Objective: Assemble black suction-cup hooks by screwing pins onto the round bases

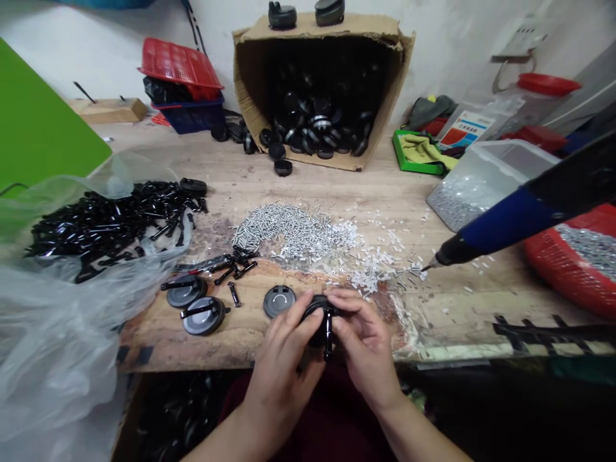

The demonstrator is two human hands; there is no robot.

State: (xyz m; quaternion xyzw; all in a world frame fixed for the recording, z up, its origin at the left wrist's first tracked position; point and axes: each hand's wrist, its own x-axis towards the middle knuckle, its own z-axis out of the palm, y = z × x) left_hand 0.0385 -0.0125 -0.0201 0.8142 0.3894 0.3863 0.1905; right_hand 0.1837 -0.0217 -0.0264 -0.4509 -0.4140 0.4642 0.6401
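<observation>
Near the front edge of the bench, my left hand (287,350) is closed around the left side of a round black cap (315,330). My right hand (363,340) grips the same part from the right, thumb and fingers by a glossy black lever (328,337) that points down toward me. Fingers hide much of the cap. Just left of it lies a flat grey-black disc (280,301) with a curved mark. Further left sit two round caps with levers across them, one nearer (203,317) and one behind (185,292). A loose black lever (234,294) rests beside them.
Metal pins (269,224) and small white sleeves (370,269) are heaped behind my hands. An electric screwdriver (505,218) slants in from the right. A clear bag (48,321) with black levers lies left; a cardboard box (250,96) of round caps stands at the back.
</observation>
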